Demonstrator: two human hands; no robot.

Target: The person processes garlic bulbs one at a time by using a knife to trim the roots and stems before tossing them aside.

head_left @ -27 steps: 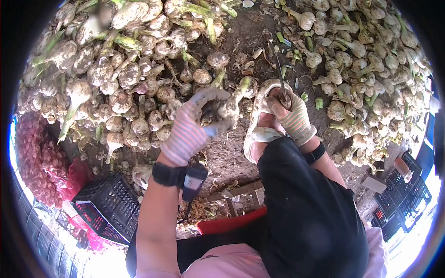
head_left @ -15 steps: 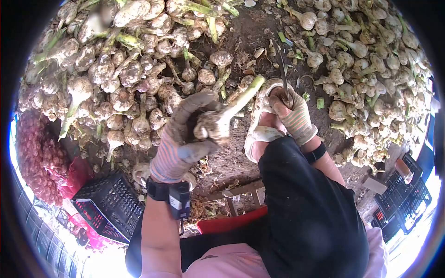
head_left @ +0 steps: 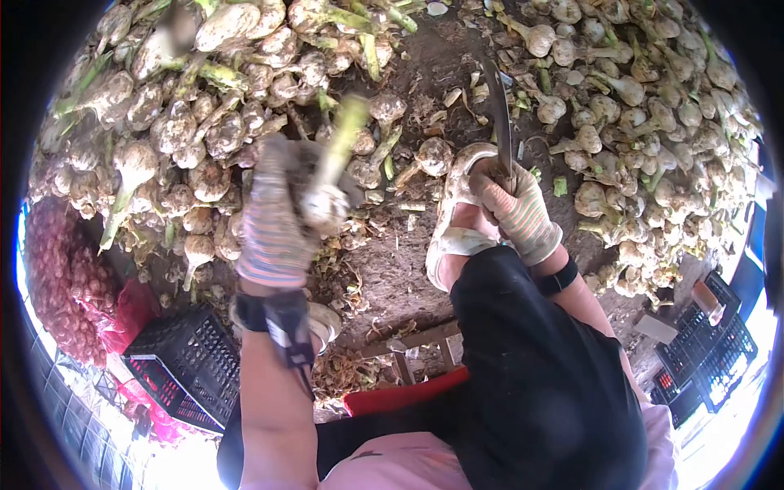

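Note:
My left hand [head_left: 282,204], in a striped glove and blurred by motion, is closed around a garlic bulb [head_left: 324,206]. The bulb's thick pale-green stem [head_left: 343,139] points up and away from me. Below the stem, the bulb's whitish root end faces my side. My right hand [head_left: 514,208], also gloved, grips a knife with a long dark curved blade [head_left: 498,106]; its handle is hidden in the fist. That hand rests by my shoe [head_left: 449,237], and the blade stands upright, apart from the garlic.
A heap of dirty garlic with stems [head_left: 175,131] lies at the left, another garlic pile [head_left: 645,147] at the right. Leaf scraps litter the soil between them. Black crates [head_left: 192,359] stand at both sides, near a red mesh sack [head_left: 61,278] at far left.
My left hand has moved left and slightly away from me with the garlic, and its stem has swung more upright. My right hand has barely moved; the knife blade is slightly more upright.

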